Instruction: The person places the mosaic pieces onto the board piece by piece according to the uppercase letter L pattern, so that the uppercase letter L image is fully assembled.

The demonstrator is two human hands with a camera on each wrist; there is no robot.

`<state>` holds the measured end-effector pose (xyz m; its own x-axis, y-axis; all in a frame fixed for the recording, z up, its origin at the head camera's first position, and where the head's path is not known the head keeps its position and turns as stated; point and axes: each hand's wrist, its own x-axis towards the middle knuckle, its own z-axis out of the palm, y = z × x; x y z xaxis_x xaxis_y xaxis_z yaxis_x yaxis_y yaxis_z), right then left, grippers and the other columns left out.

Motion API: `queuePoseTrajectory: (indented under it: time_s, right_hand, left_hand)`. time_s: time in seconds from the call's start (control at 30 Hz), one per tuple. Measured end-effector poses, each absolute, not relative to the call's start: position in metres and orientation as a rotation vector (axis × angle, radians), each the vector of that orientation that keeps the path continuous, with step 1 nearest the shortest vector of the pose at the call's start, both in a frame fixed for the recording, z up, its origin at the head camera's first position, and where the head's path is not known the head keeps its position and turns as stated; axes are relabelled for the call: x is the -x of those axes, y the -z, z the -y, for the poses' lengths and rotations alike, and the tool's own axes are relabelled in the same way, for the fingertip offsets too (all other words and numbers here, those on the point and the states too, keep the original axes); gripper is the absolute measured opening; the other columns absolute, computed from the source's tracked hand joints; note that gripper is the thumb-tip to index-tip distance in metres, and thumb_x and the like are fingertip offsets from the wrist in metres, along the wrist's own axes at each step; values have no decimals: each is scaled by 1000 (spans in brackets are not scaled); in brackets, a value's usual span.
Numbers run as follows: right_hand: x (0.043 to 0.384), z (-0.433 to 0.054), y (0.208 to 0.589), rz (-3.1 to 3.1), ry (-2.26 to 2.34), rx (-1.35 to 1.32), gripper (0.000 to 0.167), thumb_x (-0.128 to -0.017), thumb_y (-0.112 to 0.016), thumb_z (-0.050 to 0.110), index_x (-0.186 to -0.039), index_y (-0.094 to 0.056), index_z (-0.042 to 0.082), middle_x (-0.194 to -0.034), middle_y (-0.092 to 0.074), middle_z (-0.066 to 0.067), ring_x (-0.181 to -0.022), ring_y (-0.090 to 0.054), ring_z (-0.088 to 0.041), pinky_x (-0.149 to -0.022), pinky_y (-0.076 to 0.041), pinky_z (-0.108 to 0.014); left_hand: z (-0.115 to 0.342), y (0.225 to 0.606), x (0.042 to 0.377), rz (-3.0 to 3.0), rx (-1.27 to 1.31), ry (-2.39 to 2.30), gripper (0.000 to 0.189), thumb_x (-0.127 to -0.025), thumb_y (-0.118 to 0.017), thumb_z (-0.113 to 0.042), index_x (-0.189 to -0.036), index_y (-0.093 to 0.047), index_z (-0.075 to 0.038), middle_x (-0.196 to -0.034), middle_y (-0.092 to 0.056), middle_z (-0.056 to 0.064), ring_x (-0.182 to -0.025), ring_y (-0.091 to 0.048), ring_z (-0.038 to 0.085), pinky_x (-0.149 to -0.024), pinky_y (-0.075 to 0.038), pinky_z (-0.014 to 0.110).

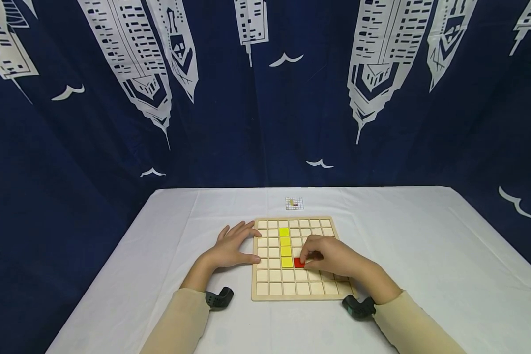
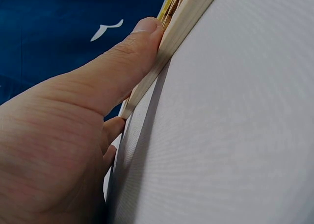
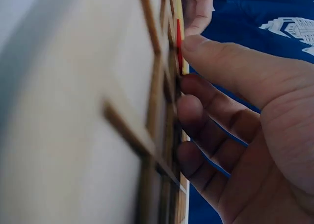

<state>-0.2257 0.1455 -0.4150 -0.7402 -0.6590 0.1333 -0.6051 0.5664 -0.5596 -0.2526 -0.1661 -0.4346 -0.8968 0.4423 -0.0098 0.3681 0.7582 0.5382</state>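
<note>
A wooden grid board point(image 1: 301, 298) lies on the table, its cells divided by raised strips. Four-cell column aside, several yellow tiles point(image 1: 285, 250) sit in one line running front to back. Beside the nearest yellow one is a red tile point(image 1: 298, 263), at its cell. My right hand point(image 1: 334, 255) has thumb and curled fingers at the red tile's right side, pinching it; the thumb point(image 3: 221, 57) meets its edge in the right wrist view. My left hand point(image 1: 231, 248) spreads along the board's left edge, with the thumb point(image 2: 132, 52) and fingertips touching it.
Behind the board lies a small card point(image 1: 294, 203) printed with a coloured grid. A white cloth point(image 1: 194, 216) covers the table. Dark blue fabric point(image 1: 256, 123) with white building prints hangs behind. Each wrist wears a black device point(image 1: 220, 298).
</note>
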Motion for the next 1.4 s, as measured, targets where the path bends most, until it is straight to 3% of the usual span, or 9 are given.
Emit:
queuePoseTrajectory:
  time_s: [0.47, 1.4]
  right_hand:
    - [234, -173, 402, -2633, 1028, 1094, 11, -88, -76, 10, -95, -72, 18, -96, -68, 5, -78, -54, -6, -69, -50, -20]
    - [245, -231, 394, -2637, 1007, 790, 17, -90, -74, 20, -105, -71, 15, -102, -69, 1, -87, -58, -10, -76, -50, -22]
  left_hand:
    - [166, 437, 255, -2812, -640, -799, 61, -79, -79, -51, -131, -54, -33, -167, -24, -3, -158, -11, 27, -126, 5, 57]
    - [167, 438, 255, -2819, -650, -794, 61, -79, -79, -52, -131, -54, -33, -167, -25, -2, -158, -12, 27, -125, 4, 58]
